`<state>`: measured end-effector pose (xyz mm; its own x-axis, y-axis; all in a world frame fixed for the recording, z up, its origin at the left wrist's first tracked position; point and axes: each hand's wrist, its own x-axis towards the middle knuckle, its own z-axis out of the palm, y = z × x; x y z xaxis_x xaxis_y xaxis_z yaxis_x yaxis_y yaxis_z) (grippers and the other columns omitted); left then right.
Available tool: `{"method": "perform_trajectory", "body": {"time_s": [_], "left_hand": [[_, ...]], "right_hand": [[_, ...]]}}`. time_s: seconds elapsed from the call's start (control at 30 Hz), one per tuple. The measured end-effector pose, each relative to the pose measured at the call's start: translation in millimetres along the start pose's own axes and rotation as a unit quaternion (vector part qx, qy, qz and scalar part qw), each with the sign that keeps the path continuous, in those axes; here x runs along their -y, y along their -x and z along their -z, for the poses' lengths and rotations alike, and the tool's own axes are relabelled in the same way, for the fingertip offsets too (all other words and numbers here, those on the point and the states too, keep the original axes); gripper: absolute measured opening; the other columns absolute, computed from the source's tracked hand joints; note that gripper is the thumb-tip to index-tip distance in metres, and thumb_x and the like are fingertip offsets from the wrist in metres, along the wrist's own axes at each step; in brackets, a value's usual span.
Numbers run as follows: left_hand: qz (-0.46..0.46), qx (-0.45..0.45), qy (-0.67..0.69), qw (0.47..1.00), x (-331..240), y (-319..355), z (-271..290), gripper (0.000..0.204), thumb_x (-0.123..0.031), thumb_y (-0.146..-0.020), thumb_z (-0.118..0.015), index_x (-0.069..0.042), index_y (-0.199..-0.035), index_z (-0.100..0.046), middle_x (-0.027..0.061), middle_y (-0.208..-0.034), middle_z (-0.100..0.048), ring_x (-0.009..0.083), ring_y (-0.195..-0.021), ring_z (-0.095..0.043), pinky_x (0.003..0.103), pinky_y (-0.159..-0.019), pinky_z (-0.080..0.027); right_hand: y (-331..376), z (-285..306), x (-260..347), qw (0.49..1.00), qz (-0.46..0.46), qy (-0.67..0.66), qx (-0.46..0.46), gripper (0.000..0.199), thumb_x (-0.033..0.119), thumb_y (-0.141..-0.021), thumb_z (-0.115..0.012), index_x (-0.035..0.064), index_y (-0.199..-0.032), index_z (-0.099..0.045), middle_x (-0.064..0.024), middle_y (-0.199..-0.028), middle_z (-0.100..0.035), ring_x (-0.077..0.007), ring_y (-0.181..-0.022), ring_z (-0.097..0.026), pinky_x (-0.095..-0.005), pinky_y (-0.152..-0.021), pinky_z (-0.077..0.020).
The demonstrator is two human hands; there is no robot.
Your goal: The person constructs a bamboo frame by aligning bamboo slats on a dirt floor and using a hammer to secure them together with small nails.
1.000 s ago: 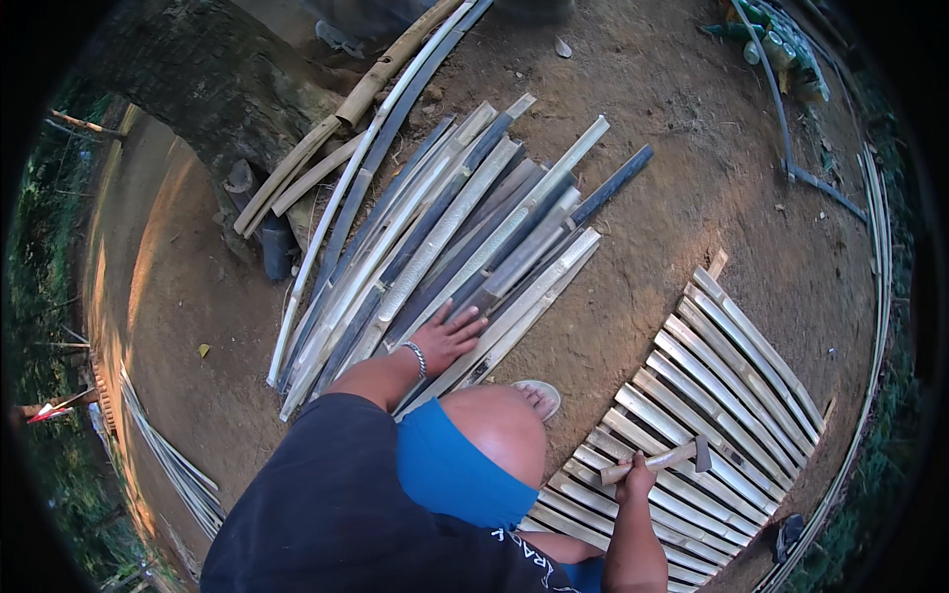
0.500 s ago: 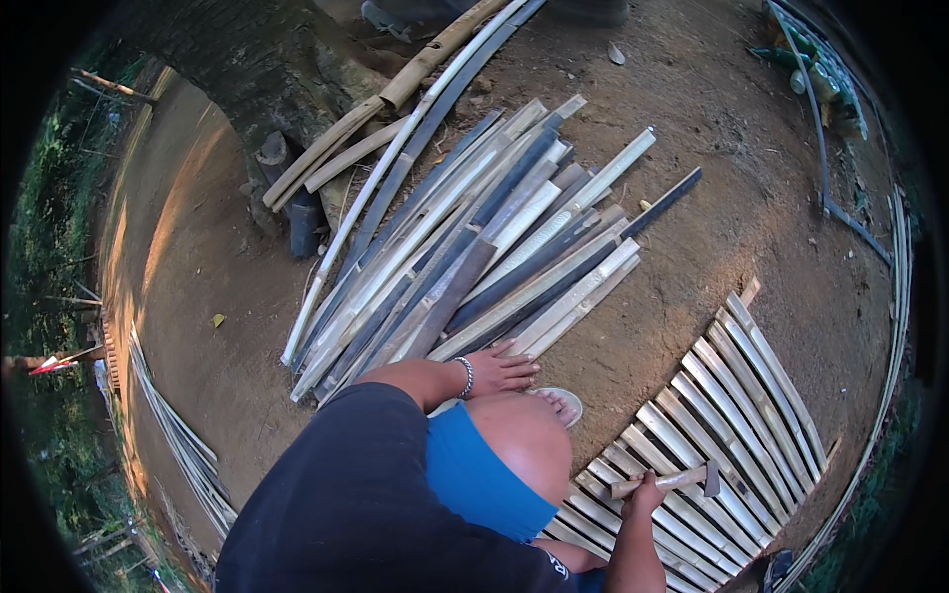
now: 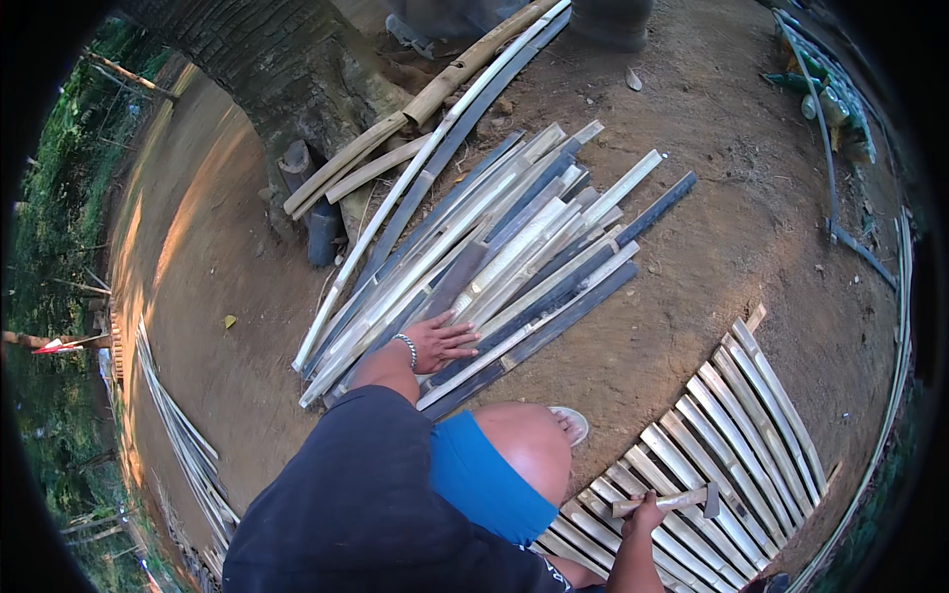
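A heap of split bamboo slats (image 3: 554, 232), some pale side up and some dark, lies slantwise on the ground ahead of me. My left hand (image 3: 442, 342) rests palm down across the slats near their lower end, its fingers spread and gripping nothing. Down at the right, my right hand (image 3: 646, 514) is closed around the wooden handle of a hatchet (image 3: 682, 500). Its grey metal head points right. Beneath that hand spreads a fan-shaped row of pale bamboo slats (image 3: 746, 420), laid side by side with narrow gaps.
A tree trunk (image 3: 297, 79) stands at the upper left, with bamboo poles (image 3: 450, 94) lying beside it. Thin strips (image 3: 173, 425) lie at the far left. Green bottles (image 3: 830, 109) are heaped at the upper right. My sandalled foot (image 3: 568, 425) is between heap and row.
My left hand has moved left and up onto the heap. Slats along its near edge have shifted, and a dark one now shows there. My right hand keeps hold of the hatchet.
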<state>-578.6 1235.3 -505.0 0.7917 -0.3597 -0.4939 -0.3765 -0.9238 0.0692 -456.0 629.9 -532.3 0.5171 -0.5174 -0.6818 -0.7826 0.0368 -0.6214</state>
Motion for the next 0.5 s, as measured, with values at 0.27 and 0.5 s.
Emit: {"method": "perform_trajectory", "body": {"time_s": [0.27, 0.5], "left_hand": [[0.067, 0.103, -0.009, 0.992, -14.8, -2.5, 31.3, 0.063, -0.026, -0.101, -0.040, -0.015, -0.160, -0.022, 0.0010, -0.169, -0.017, 0.0191, -0.156, -0.012, 0.053, -0.127, -0.002], [0.015, 0.074, 0.037, 0.996, -67.0, -5.2, 33.5, 0.061, -0.036, -0.103, -0.045, -0.010, -0.157, -0.031, 0.0093, -0.162, -0.034, 0.0224, -0.148, -0.035, 0.047, -0.123, -0.023]], "right_hand": [[-10.0, 0.2, -6.0, 1.000, 0.006, -0.012, 0.000, 0.048, 0.000, -0.095, -0.058, -0.0020, -0.135, -0.033, -0.0110, -0.081, -0.057, -0.0202, -0.059, -0.060, -0.0352, -0.055, -0.0564], [-25.9, -2.6, -27.4, 1.000, -0.001, -0.019, -0.024, 0.061, 0.004, -0.094, -0.063, -0.0027, -0.144, -0.029, -0.0209, -0.111, -0.060, -0.0276, -0.068, -0.067, -0.0384, -0.056, -0.0596]]}}
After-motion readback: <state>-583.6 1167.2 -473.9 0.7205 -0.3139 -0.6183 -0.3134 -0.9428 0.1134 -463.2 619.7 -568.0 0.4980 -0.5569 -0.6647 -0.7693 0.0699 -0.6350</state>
